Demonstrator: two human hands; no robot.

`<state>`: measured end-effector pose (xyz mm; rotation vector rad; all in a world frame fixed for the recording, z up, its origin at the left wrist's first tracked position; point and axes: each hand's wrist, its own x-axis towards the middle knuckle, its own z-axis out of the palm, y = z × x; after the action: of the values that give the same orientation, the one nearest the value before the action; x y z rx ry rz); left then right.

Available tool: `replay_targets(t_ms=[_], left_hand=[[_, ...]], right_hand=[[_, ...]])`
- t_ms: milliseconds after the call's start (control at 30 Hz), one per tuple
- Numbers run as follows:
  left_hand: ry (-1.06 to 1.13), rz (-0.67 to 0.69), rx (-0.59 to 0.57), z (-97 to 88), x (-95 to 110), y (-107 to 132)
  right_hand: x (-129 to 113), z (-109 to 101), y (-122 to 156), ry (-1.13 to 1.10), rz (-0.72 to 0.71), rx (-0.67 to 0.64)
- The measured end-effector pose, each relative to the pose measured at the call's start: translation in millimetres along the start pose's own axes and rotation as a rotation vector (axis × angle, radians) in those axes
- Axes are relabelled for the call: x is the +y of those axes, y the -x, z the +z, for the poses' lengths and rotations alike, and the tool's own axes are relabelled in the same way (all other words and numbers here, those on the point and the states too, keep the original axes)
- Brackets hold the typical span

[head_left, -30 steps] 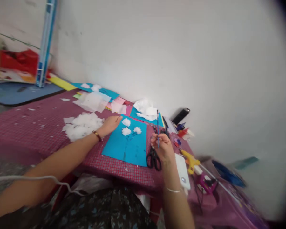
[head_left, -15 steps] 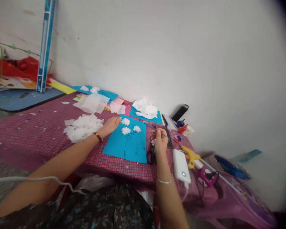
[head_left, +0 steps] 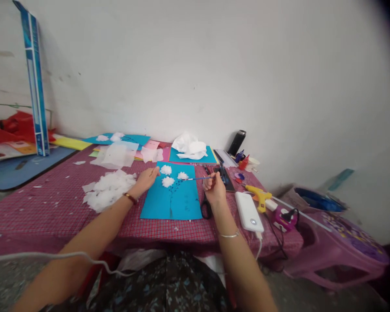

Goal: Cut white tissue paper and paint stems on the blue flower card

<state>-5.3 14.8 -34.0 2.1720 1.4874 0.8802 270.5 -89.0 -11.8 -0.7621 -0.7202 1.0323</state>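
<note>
A blue paper sheet [head_left: 182, 201] lies on the checked cloth, bearing white paper flowers [head_left: 168, 182] near its top and a dark painted stem with small dark marks. My left hand [head_left: 148, 177] rests at the sheet's upper left edge, fingers stretched out and holding nothing. In my right hand [head_left: 215, 188] is a thin blue paintbrush [head_left: 198, 178], pinched near its rear; its tip points left at the painted marks beside the right flower. Black scissors [head_left: 206, 209] lie partly under that hand. Left of the sheet sits a heap of white paper pieces [head_left: 105, 190].
A white power bank [head_left: 248, 211] with a cable, a yellow glue gun [head_left: 259, 196] and a purple plug block [head_left: 284, 219] are on the right. Crumpled white tissue [head_left: 190, 147] and a black bottle [head_left: 237, 142] stand by the wall. A pink stool [head_left: 331, 251] stands at right.
The brush has swung from the sheet's right edge, its tip now over the sheet by the right flower. My left hand stays at the sheet's edge. The camera view has shifted.
</note>
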Motion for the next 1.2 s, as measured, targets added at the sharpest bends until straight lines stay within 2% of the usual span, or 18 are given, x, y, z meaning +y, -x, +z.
replay_targets(t_ms=[267,467,767,933,1000,1067,1200], left_hand=[[-0.008,0.009,-0.026,-1.4,3,3],[-0.027,-0.003,-0.075,1.0,-1,2],[-0.036,0.003,-0.122,4.2,-7,-3],[-0.045,0.017,-0.124,4.3,-8,-2],[-0.047,0.015,-0.125,3.7,-9,-3],[-0.050,0.007,-0.135,2.5,-11,-4],[-0.053,-0.023,-0.148,-1.1,-12,-4]], right_hand=[[-6,4,3,0.007,0.010,-0.040],[-4,0,3,-0.010,0.010,0.009],[-35,-29,-10,-0.029,-0.211,0.252],[-44,-33,-8,0.014,-0.355,0.338],[-56,-33,-2,0.035,-0.434,0.358],[-79,-36,9,0.064,-0.524,0.382],[-149,-58,40,0.152,-0.742,0.497]])
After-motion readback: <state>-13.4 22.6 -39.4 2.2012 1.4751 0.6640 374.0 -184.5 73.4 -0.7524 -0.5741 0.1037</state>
